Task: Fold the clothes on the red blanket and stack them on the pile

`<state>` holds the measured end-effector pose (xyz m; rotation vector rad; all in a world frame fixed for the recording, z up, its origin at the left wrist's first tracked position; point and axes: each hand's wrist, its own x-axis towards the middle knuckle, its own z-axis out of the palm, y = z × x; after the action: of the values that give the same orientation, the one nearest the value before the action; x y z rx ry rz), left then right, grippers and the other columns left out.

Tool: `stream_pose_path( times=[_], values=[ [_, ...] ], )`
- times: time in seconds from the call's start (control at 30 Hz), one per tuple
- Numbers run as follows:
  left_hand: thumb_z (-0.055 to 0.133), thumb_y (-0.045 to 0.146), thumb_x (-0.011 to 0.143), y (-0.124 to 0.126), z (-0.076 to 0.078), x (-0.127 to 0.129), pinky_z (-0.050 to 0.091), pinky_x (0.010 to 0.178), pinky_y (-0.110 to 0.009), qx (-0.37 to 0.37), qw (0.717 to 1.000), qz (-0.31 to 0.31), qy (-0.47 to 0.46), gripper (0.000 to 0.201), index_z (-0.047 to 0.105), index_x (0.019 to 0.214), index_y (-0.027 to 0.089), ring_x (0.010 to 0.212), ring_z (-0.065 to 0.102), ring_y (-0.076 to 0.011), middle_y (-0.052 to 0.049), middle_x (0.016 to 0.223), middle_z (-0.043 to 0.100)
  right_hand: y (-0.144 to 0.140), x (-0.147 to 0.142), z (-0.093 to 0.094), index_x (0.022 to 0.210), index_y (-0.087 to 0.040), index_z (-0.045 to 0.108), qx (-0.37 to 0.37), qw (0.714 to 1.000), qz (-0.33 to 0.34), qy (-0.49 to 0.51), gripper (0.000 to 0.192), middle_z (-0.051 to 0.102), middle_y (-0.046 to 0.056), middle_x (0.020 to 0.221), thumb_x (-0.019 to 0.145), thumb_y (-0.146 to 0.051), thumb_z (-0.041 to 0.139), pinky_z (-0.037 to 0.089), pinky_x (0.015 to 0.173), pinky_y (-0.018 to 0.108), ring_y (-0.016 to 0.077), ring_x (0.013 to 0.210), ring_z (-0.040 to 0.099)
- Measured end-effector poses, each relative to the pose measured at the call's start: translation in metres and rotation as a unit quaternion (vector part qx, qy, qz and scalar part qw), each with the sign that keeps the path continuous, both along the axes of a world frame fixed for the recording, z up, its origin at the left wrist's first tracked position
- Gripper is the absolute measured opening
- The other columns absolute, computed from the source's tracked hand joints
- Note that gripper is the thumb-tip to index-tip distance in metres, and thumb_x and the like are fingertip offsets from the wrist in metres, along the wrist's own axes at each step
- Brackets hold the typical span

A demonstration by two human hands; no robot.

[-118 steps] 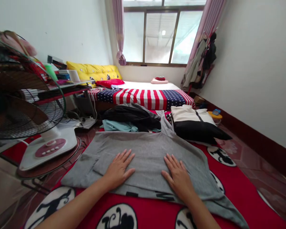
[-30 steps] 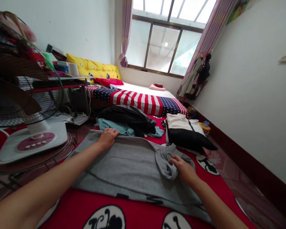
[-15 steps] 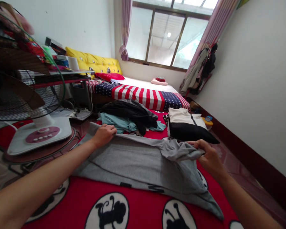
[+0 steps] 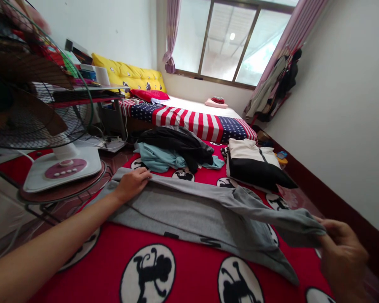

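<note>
The right hand (image 4: 344, 246) extends outward, fingers clasping the grey garment (image 4: 189, 206) (now stretched farther from the gripping left hand (image 4: 133, 184)).

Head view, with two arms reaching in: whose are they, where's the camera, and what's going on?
No robot here: these are a person's own bare hands, filmed by one camera worn on the head, looking forward and down. Below lies a red patterned cloth. On it is a grey garment; the left hand holds its far edge, and the right hand grips an end stretched out to the right. Further back lie a heap of clothes and a white-and-black top.
</note>
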<state>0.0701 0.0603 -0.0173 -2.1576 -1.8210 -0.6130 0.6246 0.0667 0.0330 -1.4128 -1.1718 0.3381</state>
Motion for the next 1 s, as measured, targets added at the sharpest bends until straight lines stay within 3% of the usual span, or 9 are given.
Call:
stream_pose_path(
  times=[0.17,0.27,0.37,0.43,0.5,0.6,0.73,0.87,1.0],
  values=[
    [0.045,0.023,0.085,-0.002,0.008,-0.001,0.047,0.072,-0.029,0.009,0.998,0.015,-0.054,0.022,0.065,0.095,0.021,0.088,0.063,-0.0210,-0.005,0.098,0.064,-0.005,0.015,0.002,0.077,-0.024,0.055,0.025,0.997,-0.042,0.058,0.027,0.066,0.003,0.091,0.062,-0.038,0.073,0.053,0.061,0.028,0.0209,0.077,0.063],
    [0.044,0.017,0.082,-0.014,0.003,-0.006,0.047,0.073,-0.029,-0.041,0.998,-0.039,-0.025,0.026,0.068,0.091,0.021,0.084,0.062,-0.0201,-0.005,0.094,0.064,-0.015,0.024,-0.002,0.069,-0.023,0.056,-0.102,0.989,0.102,-0.027,0.023,0.069,0.004,0.087,0.060,-0.037,0.072,0.054,0.063,0.031,0.0235,0.075,0.065],
    [0.047,0.012,0.074,-0.027,0.000,-0.010,0.047,0.079,-0.031,-0.091,0.991,-0.097,0.000,0.031,0.071,0.089,0.024,0.084,0.061,-0.0197,-0.003,0.089,0.064,-0.023,0.024,-0.004,0.066,-0.021,0.064,-0.248,0.913,0.287,-0.153,0.017,0.072,0.008,0.095,0.061,-0.037,0.070,0.053,0.081,0.037,0.0300,0.091,0.066],
    [0.049,0.014,0.073,-0.030,0.003,-0.005,0.047,0.081,-0.031,-0.103,0.989,-0.106,-0.016,0.030,0.072,0.090,0.025,0.084,0.061,-0.0198,-0.003,0.090,0.066,-0.020,0.016,-0.003,0.069,-0.021,0.069,-0.267,0.888,0.328,-0.181,0.021,0.072,0.010,0.106,0.065,-0.042,0.067,0.048,0.092,0.039,0.0322,0.104,0.063],
    [0.050,0.020,0.078,-0.026,0.007,0.010,0.048,0.083,-0.031,-0.101,0.987,-0.109,-0.059,0.025,0.072,0.089,0.023,0.086,0.062,-0.0199,-0.003,0.092,0.067,-0.006,0.000,-0.004,0.076,-0.021,0.072,-0.253,0.901,0.306,-0.174,0.029,0.072,0.010,0.106,0.071,-0.048,0.062,0.047,0.092,0.038,0.0306,0.104,0.063],
    [0.047,0.030,0.088,-0.007,0.008,0.048,0.048,0.088,-0.031,-0.091,0.978,-0.131,-0.133,0.028,0.071,0.095,0.019,0.093,0.064,-0.0202,-0.006,0.099,0.069,0.034,-0.032,-0.009,0.080,-0.020,0.071,-0.217,0.934,0.229,-0.167,0.034,0.073,0.008,0.083,0.070,-0.051,0.061,0.049,0.078,0.034,0.0259,0.082,0.066],
    [0.044,0.035,0.093,0.023,-0.011,0.107,0.046,0.098,-0.032,-0.094,0.962,-0.166,-0.195,0.037,0.063,0.120,0.019,0.110,0.061,-0.0210,-0.009,0.121,0.065,0.089,-0.073,-0.025,0.066,-0.020,0.067,-0.190,0.960,0.132,-0.160,0.029,0.069,0.006,0.068,0.063,-0.048,0.064,0.045,0.070,0.032,0.0228,0.071,0.062],
    [0.043,0.040,0.094,0.039,-0.040,0.140,0.033,0.112,-0.043,-0.113,0.971,-0.163,-0.130,0.046,0.052,0.136,0.022,0.133,0.044,-0.0250,-0.008,0.144,0.050,0.112,-0.091,-0.042,0.049,-0.022,0.056,-0.183,0.970,0.092,-0.129,0.029,0.057,0.000,0.050,0.056,-0.046,0.070,0.040,0.062,0.028,0.0203,0.064,0.057],
    [0.042,0.045,0.094,0.040,-0.055,0.145,0.023,0.115,-0.048,-0.115,0.983,-0.137,-0.051,0.049,0.047,0.139,0.027,0.141,0.031,-0.0259,-0.004,0.152,0.039,0.104,-0.082,-0.061,0.050,-0.023,0.046,-0.148,0.988,0.015,-0.040,0.029,0.046,-0.003,0.046,0.066,-0.045,0.055,0.040,0.058,0.027,0.0182,0.063,0.053]
  ],
)
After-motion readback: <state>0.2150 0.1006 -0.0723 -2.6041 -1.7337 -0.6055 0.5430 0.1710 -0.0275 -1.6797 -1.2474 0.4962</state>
